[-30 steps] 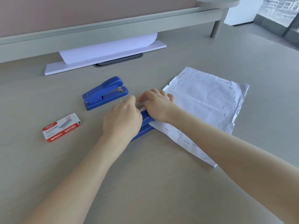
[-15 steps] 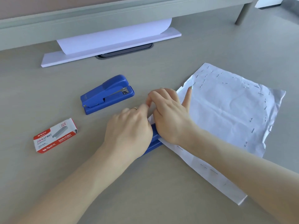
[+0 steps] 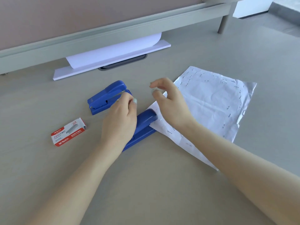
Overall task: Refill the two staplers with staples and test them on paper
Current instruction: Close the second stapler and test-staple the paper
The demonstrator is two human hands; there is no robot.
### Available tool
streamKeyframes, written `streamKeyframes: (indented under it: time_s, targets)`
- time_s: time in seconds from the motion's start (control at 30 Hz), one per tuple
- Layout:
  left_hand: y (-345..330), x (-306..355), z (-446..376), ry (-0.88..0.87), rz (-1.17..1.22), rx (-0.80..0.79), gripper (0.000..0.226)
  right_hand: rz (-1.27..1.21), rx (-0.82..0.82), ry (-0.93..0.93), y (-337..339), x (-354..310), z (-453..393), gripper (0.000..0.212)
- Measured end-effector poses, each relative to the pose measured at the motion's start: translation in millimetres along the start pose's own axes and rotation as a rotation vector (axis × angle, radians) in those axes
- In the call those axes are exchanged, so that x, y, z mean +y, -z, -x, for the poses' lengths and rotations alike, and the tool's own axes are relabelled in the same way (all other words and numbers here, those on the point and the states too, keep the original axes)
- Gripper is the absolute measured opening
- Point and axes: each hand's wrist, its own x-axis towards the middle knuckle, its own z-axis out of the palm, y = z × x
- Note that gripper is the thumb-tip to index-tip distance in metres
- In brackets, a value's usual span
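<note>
1. The table is a smooth, matte grey-beige slab; its far edge runs under a low grey rail and the view cuts off its sides.
2. The paper is a crumpled white sheet dotted with many short dark staples. It lies just right of the near stapler, its left corner tucked into that stapler's mouth.
3. A flat white board with a curved white sheet on it lies well beyond the near stapler, against the rail, half covering a dark oval slot in the table.
4. The near stapler is glossy blue plastic with a rounded nose. The left wrist hides its back part.
5. The far stapler, the same blue, sits just beyond and left of the near stapler, a metal strip showing at its front.
6. The left hand hovers over the near stapler's rear, fingers curled toward the far stapler's tip; whether it grips anything cannot be told.
7. The right hand hangs above the paper's corner, right of the near stapler's nose, fingers loosely bent and apart, holding nothing that can be made out.
8. The staple box, red-and-white card, lies left of the near stapler with its right end flap open.
</note>
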Motion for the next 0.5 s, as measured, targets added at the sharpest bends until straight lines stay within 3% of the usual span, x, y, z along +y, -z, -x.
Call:
streamKeyframes:
  time_s: [0.1, 0.2, 0.3, 0.5]
  targets:
    - [6, -2, 14, -0.045, 0.093, 0.08, 0.025, 0.17, -0.026, -0.005, 20, -1, 23, 0.024]
    - [5, -5, 27, -0.206, -0.065, 0.11, 0.037, 0.532, -0.15, -0.011, 26, 10, 50, 0.054]
    - [1, -7, 33, -0.315, -0.283, 0.076, 0.045, 0.624, -0.204, 0.041, 19, 21, 63, 0.07]
    - [2, -20, 28, -0.375, -0.481, 0.129, 0.036, 0.782, -0.187, 0.227, 17, 29, 56, 0.018]
